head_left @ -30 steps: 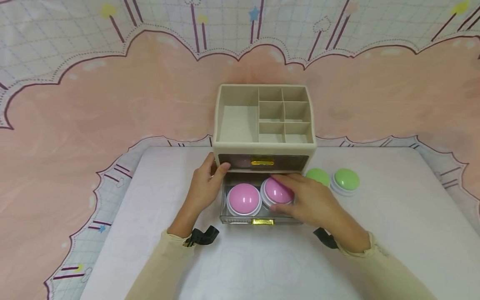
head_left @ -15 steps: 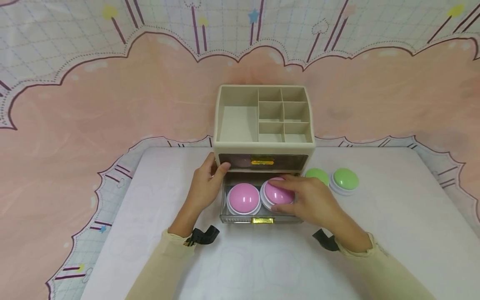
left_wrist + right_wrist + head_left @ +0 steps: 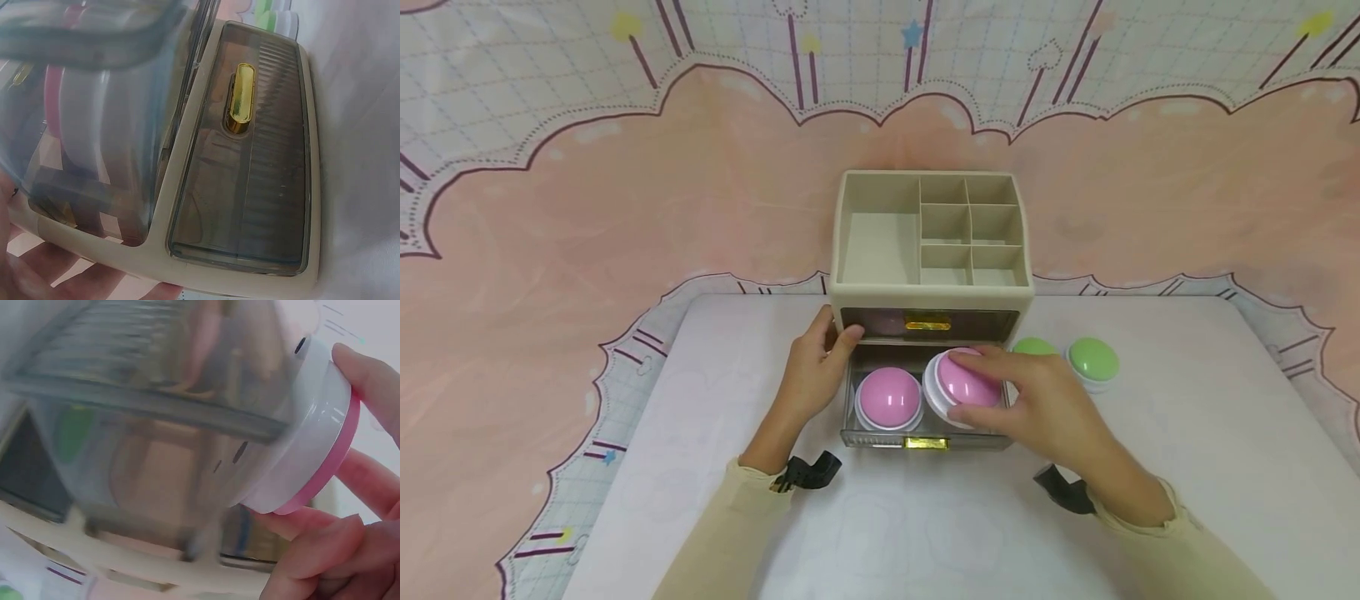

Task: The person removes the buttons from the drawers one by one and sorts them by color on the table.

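Note:
A beige desktop organizer (image 3: 932, 293) stands mid-table, its clear lower drawer (image 3: 887, 439) pulled out. My left hand (image 3: 812, 367) grips its left side, thumb at the front edge; fingers (image 3: 94, 281) show along that side in the left wrist view. With thumb and fingers, my right hand (image 3: 1048, 400) pinches a white round button with a pink dome (image 3: 964, 379). That button is tilted over the drawer's right half; its white base (image 3: 306, 425) faces the right wrist camera. A second pink-domed button (image 3: 889, 398) lies in the drawer's left half.
Two green-domed buttons (image 3: 1092, 358) rest on the white table (image 3: 1187, 417) right of the organizer, one partly behind my right hand. Above the pulled-out drawer is an upper drawer (image 3: 928, 323) that is closed. Divided compartments (image 3: 943, 223) top the organizer. A patterned cloth (image 3: 737, 192) hangs behind.
The right-hand pink button has tilted and come up slightly to the right in my right hand's pinch. The left hand keeps its place on the organizer.

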Demonstrator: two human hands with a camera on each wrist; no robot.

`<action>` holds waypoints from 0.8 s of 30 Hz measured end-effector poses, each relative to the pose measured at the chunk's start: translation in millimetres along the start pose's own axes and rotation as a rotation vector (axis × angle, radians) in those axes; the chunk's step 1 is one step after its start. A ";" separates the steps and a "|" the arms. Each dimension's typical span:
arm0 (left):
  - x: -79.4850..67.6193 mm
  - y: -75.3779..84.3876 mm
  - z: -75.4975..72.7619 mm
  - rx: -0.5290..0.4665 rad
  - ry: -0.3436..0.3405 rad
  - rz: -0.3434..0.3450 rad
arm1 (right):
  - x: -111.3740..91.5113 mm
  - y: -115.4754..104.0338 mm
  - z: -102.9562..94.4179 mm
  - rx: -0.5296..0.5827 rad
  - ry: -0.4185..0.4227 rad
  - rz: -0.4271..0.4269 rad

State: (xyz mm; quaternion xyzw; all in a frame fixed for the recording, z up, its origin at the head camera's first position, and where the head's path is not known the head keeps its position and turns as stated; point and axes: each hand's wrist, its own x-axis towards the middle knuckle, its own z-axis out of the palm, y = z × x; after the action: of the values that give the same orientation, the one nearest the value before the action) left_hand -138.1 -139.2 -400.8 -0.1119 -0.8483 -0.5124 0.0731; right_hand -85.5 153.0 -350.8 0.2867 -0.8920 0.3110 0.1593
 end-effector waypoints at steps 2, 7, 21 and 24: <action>-0.1 0.1 0.2 0.003 0.001 0.001 | -1.6 -4.0 -8.0 0.014 0.016 -0.004; -0.8 1.3 0.1 0.004 0.004 0.009 | -7.9 -3.8 -28.3 -0.029 0.095 -0.036; 0.9 -0.2 1.6 0.000 0.000 0.002 | -47.2 41.9 -56.5 -0.117 0.250 0.081; 0.6 -0.1 1.0 0.001 -0.002 -0.002 | -54.9 53.9 -52.9 -0.125 0.236 0.128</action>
State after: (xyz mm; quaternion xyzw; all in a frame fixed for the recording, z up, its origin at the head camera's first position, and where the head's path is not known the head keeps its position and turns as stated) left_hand -138.8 -138.3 -401.2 -0.1115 -0.8486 -0.5121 0.0715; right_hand -69.6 244.5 -361.2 0.1803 -0.9012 0.2960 0.2602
